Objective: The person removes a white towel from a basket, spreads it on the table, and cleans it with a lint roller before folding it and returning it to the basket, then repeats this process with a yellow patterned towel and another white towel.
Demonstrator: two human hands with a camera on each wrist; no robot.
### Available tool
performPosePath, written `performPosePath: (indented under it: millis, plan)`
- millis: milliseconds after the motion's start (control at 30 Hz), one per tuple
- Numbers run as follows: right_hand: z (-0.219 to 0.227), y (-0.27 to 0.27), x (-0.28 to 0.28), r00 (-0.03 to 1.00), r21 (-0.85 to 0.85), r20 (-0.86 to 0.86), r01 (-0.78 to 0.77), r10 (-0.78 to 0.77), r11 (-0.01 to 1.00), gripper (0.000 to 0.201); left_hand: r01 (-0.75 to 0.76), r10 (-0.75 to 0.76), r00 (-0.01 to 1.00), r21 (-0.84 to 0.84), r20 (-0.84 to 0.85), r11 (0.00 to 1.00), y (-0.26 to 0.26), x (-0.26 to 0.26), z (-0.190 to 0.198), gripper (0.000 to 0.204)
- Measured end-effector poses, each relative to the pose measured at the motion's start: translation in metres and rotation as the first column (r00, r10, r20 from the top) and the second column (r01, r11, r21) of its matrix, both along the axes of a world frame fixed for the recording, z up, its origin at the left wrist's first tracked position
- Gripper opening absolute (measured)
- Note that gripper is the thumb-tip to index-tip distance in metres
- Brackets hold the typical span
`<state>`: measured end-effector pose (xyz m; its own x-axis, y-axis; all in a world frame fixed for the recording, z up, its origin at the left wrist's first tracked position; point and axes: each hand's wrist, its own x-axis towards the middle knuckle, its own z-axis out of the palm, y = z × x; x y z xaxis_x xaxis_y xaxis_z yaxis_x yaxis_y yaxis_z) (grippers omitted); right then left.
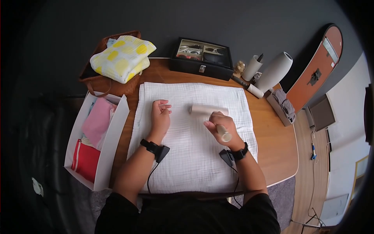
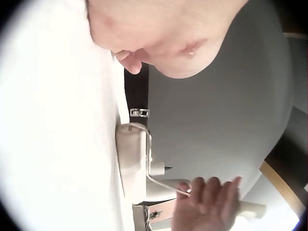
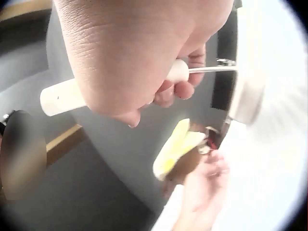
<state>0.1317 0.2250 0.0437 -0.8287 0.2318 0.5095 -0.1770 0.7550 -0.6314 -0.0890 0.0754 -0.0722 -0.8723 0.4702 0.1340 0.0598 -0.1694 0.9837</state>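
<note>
My right hand (image 1: 230,128) grips the pale handle (image 3: 62,96) of a lint roller (image 1: 202,110). The roller's white cylinder lies against a white crinkled cloth (image 1: 187,163) spread over the table. A thin bent rod (image 2: 161,184) joins cylinder and handle, as the left wrist view shows. To the left, my left hand (image 1: 160,117) rests on the same cloth with its fingers loosely curled and nothing in them. Part of that hand (image 2: 159,38) fills the top of the left wrist view.
A white box (image 1: 122,117) of folded pink and red fabric stands left. Behind it, a yellow-dotted cloth (image 1: 120,58) sits on a brown basket (image 1: 87,74). A black glasses case (image 1: 187,68) is at the back; a white vase (image 1: 274,72) and a mirror-shaped board (image 1: 317,74) stand right.
</note>
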Motion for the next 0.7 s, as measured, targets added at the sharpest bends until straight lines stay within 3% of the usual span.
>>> performPosePath:
  millis: [33,133,167,267,300,400,433,533,567,667,700]
  plan:
    - [-0.02,0.011,-0.007,0.999,0.091,0.045,0.005,-0.01,0.996,0.038,-0.008,0.008,1.0,0.01,0.016,1.0,0.0,-0.001,-0.003,0.03]
    - [-0.078,0.042,-0.035,0.992,0.118,-0.117,-0.033,0.047,0.992,0.035,0.008,-0.008,1.0,-0.011,0.004,1.0,0.0,-0.002,-0.006,0.039]
    - [-0.071,0.051,-0.038,0.994,0.112,-0.072,-0.077,0.086,0.991,0.032,0.009,-0.009,1.0,-0.01,-0.004,1.0,0.0,-0.002,-0.005,0.039]
    - [-0.07,0.053,-0.039,0.997,-0.074,-0.072,0.018,-0.023,0.997,0.033,0.016,-0.016,1.0,-0.021,-0.013,1.0,0.001,0.0,-0.007,0.04]
    - [-0.069,0.052,-0.036,0.997,-0.012,-0.081,0.009,-0.01,1.0,0.033,0.018,-0.018,1.0,-0.028,-0.014,0.999,0.001,0.0,-0.007,0.039]
    - [-0.053,0.036,-0.018,1.0,-0.042,0.019,-0.002,0.003,0.999,0.034,0.021,-0.026,0.997,-0.062,-0.07,0.998,0.002,-0.003,-0.009,0.038]
    - [-0.048,0.032,-0.013,1.0,0.009,-0.013,0.002,-0.001,1.0,0.037,0.024,-0.032,0.995,-0.078,-0.094,0.997,0.002,-0.002,-0.012,0.038]
    - [-0.012,0.013,0.019,0.992,0.231,0.099,-0.1,0.079,0.968,0.042,0.017,-0.038,0.987,-0.134,-0.156,0.991,0.004,-0.001,-0.014,0.036]
    - [-0.002,0.004,0.027,0.987,0.211,0.1,-0.146,0.127,0.967,0.048,0.021,-0.048,0.982,-0.148,-0.182,0.989,0.003,0.0,-0.014,0.036]
    - [0.014,-0.021,0.056,0.939,-0.131,0.116,-0.31,0.325,0.942,0.05,0.016,-0.067,0.964,-0.195,-0.259,0.981,0.002,0.0,-0.012,0.035]
    - [0.015,-0.025,0.06,0.928,-0.157,0.088,-0.347,0.363,0.924,0.048,0.01,-0.072,0.956,-0.213,-0.284,0.977,0.002,0.001,-0.011,0.035]
